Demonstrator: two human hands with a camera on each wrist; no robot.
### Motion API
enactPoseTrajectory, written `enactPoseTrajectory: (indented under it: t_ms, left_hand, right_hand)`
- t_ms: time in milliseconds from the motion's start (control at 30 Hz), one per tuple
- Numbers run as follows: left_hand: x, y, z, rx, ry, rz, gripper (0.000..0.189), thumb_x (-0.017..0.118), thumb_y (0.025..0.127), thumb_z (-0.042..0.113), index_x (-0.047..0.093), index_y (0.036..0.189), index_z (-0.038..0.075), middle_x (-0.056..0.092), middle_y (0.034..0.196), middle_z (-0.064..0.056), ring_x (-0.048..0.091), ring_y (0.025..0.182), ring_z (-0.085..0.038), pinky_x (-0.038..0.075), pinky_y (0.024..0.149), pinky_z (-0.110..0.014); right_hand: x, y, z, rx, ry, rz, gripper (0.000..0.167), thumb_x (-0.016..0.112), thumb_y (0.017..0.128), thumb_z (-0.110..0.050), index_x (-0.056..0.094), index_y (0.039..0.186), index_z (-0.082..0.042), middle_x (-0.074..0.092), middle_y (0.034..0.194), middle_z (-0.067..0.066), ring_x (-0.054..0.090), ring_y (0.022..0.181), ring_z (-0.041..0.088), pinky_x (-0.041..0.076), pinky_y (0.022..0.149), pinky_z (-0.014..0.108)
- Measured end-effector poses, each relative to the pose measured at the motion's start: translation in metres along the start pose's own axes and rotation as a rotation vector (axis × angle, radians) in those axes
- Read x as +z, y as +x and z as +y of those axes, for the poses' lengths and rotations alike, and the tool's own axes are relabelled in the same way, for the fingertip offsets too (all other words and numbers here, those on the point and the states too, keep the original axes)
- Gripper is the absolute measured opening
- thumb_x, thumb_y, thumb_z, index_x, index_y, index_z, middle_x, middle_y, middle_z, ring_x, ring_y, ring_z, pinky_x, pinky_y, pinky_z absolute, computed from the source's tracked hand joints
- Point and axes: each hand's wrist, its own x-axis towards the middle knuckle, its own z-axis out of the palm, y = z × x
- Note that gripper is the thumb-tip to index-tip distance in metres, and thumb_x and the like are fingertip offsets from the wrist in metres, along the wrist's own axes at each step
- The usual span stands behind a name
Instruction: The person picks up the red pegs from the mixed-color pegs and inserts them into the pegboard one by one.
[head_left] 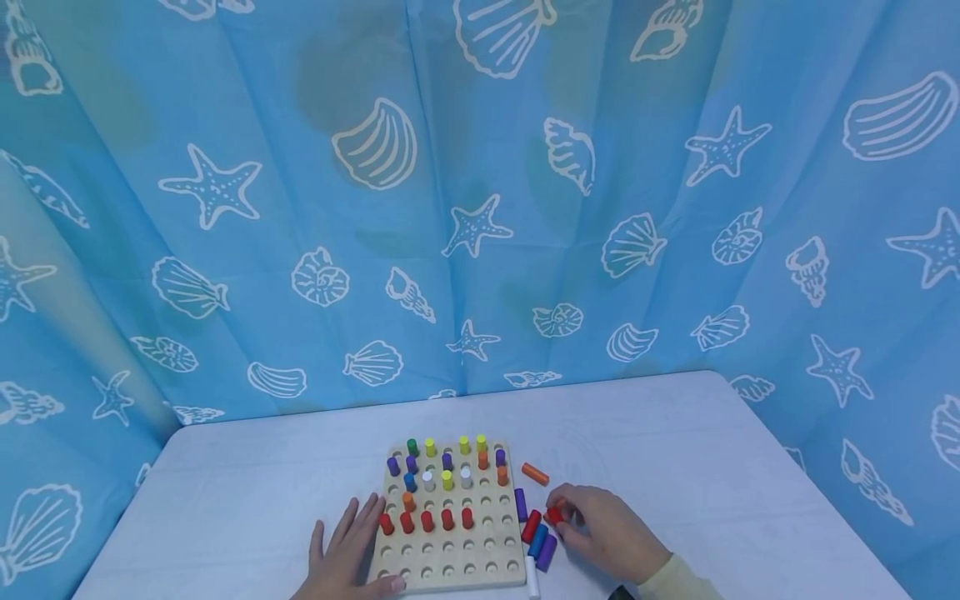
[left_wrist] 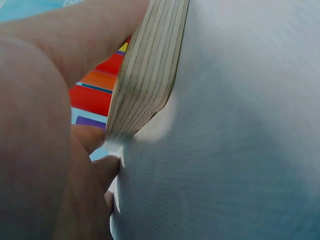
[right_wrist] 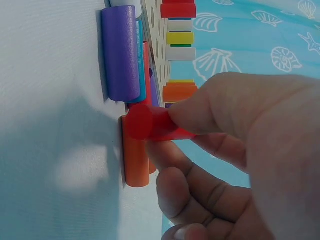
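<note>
A wooden pegboard lies on the table with coloured pegs standing in its back and middle holes, among them a row of red pegs. My left hand rests along the board's left side, fingers spread and thumb over its front left corner. In the left wrist view, the thumb reaches across the layered board edge. To the right of the board, my right hand pinches a red peg between thumb and fingers, above a lying orange peg.
Loose pegs lie along the board's right side: an orange peg, a red peg, a blue peg, a white peg and purple pegs. A blue shell-print curtain hangs behind the white table.
</note>
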Motion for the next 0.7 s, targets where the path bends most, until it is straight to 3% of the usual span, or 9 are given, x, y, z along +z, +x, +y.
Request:
enactPoseTrajectory:
  t_ms: [433, 700]
  left_hand:
    - [-0.0004, -0.0008, 0.0017, -0.006, -0.001, -0.005, 0.120, 0.072, 0.068, 0.076, 0.029, 0.159, 0.009, 0.028, 0.163, -0.016, 0.005, 0.151, -0.047, -0.018, 0.109, -0.073]
    - [-0.0011, -0.0010, 0.0016, 0.003, 0.000, -0.005, 0.119, 0.072, 0.070, 0.074, 0.028, 0.159, 0.008, 0.027, 0.163, -0.018, 0.006, 0.150, -0.048, -0.018, 0.109, -0.073]
  right_hand:
    - [0.0033, -0.0012, -0.0051, -0.002, 0.048, 0.069, 0.024, 0.075, 0.086, -0.015, 0.064, 0.107, -0.017, 0.054, 0.076, -0.009, 0.051, 0.069, 0.011, 0.047, 0.061, 0.025]
    - [0.0057, 0.0008, -0.0072, -0.024, 0.054, 0.084, 0.025, 0.075, 0.086, -0.017, 0.063, 0.109, -0.017, 0.053, 0.076, -0.009, 0.051, 0.069, 0.011, 0.047, 0.061, 0.024]
